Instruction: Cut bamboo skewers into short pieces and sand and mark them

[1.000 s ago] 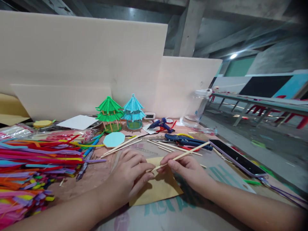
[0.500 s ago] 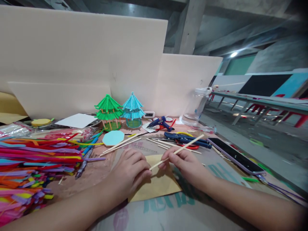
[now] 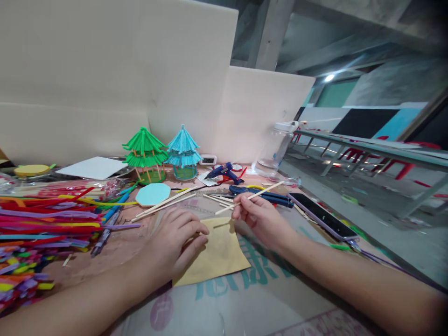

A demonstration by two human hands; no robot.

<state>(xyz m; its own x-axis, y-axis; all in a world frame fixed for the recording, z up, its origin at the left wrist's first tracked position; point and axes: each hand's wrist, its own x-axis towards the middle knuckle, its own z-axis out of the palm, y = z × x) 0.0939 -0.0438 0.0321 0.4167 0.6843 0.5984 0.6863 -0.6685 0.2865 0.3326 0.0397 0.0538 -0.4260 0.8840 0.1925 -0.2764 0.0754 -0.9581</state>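
Loosely curled, the left hand (image 3: 182, 238) lies over the left part of a yellowish-tan sheet of paper (image 3: 219, 256), its thumb slightly apart from the forefinger and nothing visible in its grasp. Meanwhile, the right hand (image 3: 257, 217) pinches a thin pale wooden stick (image 3: 266, 190) between thumb and fingers, holding it aslant above the far right corner of the paper, its upper end pointing away to the right. Beneath the paper spreads a greyish printed sheet with green lettering (image 3: 224, 308). Just beyond the hands, more pale wooden sticks (image 3: 168, 203) lie near a light-blue octagonal piece (image 3: 153, 194) and blue-handled pliers (image 3: 259, 196). Farther back, a green two-tiered pavilion model (image 3: 144, 158) stands beside a light-blue two-tiered pavilion model (image 3: 183, 156). Multicoloured fuzzy stems (image 3: 49, 224) are heaped at left.
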